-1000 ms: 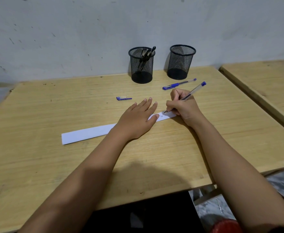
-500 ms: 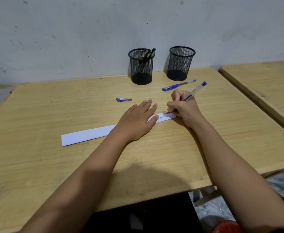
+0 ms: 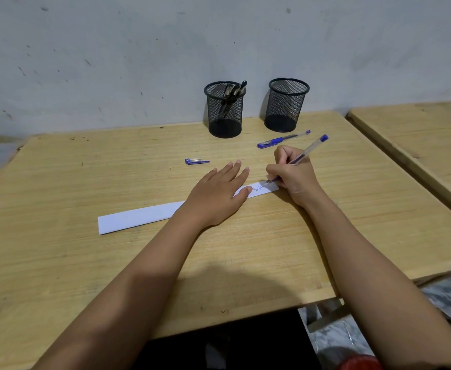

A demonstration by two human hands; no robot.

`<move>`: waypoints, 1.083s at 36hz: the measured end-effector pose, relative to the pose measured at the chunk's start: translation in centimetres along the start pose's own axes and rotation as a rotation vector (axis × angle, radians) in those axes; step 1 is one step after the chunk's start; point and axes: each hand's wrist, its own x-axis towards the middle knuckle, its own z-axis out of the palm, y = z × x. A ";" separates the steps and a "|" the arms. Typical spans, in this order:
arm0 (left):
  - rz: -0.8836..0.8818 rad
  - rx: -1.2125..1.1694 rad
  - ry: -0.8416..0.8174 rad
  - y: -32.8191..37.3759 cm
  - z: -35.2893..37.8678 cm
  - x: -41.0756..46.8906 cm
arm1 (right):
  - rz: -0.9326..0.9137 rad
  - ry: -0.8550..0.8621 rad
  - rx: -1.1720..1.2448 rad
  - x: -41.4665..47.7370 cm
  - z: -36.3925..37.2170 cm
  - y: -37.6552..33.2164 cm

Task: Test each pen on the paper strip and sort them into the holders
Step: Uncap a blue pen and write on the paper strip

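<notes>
One fresh blue scribble now shows on the paper strip [image 3: 144, 217], more ink than half a second ago. My right hand [image 3: 293, 174] fingers grip the pen [image 3: 303, 155], tip on paper; left hand [image 3: 216, 194] flat, open, pinning it. It writes, so sorting comes next.

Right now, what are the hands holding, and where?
The right hand grips a blue pen low on its barrel, near the tip. The left hand holds nothing; it lies flat on the paper strip.
</notes>
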 end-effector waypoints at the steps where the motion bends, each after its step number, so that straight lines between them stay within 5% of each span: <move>1: 0.000 -0.001 0.001 0.0 0.0 0.0 | 0.001 -0.003 -0.004 0.0 0.0 0.0; 12: 0.011 0.010 0.068 0.1 -0.5 0.2 | -0.036 0.208 0.155 -0.6 -0.9 -0.5; 21: -0.032 -0.059 0.363 -0.6 -3.2 0.2 | -0.005 0.219 0.431 -0.7 -1.6 -1.5; 32: -0.182 0.011 0.136 -6.4 -4.7 1.2 | -0.004 0.179 0.455 -0.1 -2.0 -3.2; 39: -0.166 -0.040 0.220 -7.0 -3.9 1.5 | -0.013 0.108 0.458 0.4 -1.9 -4.1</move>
